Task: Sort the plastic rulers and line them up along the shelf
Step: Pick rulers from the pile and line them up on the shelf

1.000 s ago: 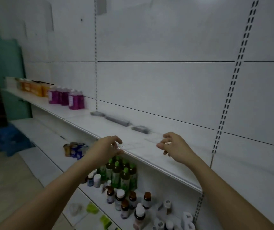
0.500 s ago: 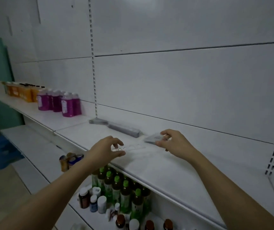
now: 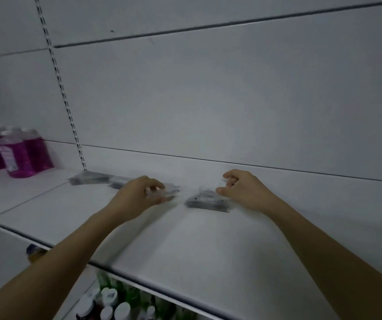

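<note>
Fingers of both hands pinch clear rulers at mid-shelf; sorting partly done.
Left hand grips a ruler at the end of the back row; right hand pinches another above a loose pile on the shelf. Judged: that pile remains to align.

We see clear plastic ruler packs lying in a row along the white metal shelf, near its back. Pink liquid bottles stand far left.

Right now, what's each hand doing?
Left hand: fingers pinch a clear ruler.
Right hand: fingers pinch a clear ruler pack on the shelf.
</note>
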Tool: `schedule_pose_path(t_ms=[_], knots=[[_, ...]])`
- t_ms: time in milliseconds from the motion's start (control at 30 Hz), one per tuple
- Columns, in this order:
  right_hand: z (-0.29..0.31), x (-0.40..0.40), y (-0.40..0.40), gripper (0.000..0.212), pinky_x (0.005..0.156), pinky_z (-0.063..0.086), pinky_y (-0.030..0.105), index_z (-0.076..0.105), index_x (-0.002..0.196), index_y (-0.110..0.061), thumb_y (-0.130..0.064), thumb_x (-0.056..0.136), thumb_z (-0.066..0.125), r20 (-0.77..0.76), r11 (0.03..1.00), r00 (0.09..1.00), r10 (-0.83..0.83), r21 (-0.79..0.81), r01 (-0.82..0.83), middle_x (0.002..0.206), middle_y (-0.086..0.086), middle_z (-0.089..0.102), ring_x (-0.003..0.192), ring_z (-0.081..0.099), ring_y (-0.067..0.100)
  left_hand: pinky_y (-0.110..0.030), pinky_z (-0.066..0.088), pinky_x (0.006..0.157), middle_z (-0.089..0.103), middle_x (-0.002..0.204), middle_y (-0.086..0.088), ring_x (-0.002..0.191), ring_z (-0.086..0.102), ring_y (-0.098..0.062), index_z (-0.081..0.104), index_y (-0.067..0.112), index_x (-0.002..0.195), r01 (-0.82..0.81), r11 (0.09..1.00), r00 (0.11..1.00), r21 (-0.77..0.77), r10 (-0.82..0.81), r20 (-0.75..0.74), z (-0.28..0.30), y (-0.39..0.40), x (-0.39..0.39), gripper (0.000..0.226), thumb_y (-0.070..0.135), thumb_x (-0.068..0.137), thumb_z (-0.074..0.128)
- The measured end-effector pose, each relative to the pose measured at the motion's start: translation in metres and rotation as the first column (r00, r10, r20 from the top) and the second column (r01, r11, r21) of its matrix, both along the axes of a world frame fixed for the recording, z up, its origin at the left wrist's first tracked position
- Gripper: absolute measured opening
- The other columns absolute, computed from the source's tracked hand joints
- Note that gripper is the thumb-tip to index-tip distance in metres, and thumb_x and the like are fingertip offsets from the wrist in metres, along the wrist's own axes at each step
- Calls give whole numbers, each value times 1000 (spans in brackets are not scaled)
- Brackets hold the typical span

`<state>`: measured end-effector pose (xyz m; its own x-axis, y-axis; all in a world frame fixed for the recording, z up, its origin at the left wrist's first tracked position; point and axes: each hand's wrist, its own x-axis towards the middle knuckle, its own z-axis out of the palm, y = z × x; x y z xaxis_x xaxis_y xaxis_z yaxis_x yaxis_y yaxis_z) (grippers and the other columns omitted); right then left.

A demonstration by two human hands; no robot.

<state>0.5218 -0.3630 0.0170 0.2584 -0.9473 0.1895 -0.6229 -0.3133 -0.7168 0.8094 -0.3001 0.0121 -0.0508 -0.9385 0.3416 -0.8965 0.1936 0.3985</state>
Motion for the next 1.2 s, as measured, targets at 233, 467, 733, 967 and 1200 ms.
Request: schedule_pose_path(t_ms=[233,467,733,967,1200], knots=[[-3,24,-6,53,85,38,21,55,128,-15,-41,84,70,-232,1000,973,-9,8,11,118,-3,53,103,53,11,-25,46,72,61,97,8,79,56,-11,65,35,102,93,994,994,-50,-96,-60,5,-39,47,21,32,83,72],[-12,47,-4,51,96,41,27,53,132,-16,-42,90,63,-460,992,887,-47,83,95,131,1,50,112,50,17,-28,48,75,59,97,10,82,56,-11,64,34,105,246,969,967,-19,-247,-68,9,-67,95,25,35,81,72],[-9,91,37,43,92,33,18,51,134,-16,-31,94,59,-278,953,912,-302,-104,284,131,0,51,117,49,13,-23,43,77,60,99,6,84,56,-10,68,27,109,382,924,920,-29,-383,-83,15,-103,114,30,32,80,75],[-42,175,82,33,106,34,22,54,127,-33,-41,95,54,-276,957,918,-285,-128,259,132,-17,50,123,45,3,-34,50,91,64,109,4,93,58,-13,68,27,111,450,893,886,-15,-449,-116,4,-112,107,31,32,81,74],[-58,193,94,47,113,16,19,42,140,-42,-52,95,48,-340,964,905,-256,-22,265,151,-24,31,139,25,-2,-33,48,92,65,116,1,101,59,-17,69,27,111,447,894,894,27,-446,-35,-7,-116,128,30,34,82,73]])
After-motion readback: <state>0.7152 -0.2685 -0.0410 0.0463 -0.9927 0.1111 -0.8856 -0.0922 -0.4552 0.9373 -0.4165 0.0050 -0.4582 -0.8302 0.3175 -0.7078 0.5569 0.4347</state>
